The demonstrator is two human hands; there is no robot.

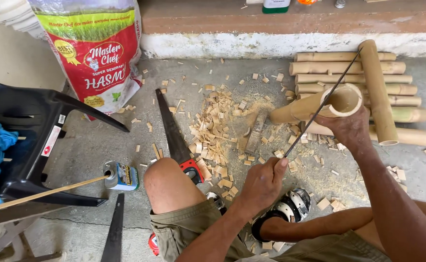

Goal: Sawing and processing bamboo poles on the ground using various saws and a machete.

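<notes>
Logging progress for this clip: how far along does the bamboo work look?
Done: cut bamboo tubes lie stacked by the step, with chips and sawdust around the handsaw. In hand: the right hand grips an open-ended bamboo piece, while the left hand holds a thin rod angled across its mouth. Left: cannot tell how many tubes remain unworked.

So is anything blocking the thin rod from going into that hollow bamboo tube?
Nothing visible blocks it. The left hand holds the thin rod, which already slants across the open mouth of the bamboo tube that the right hand grips from below.
</notes>
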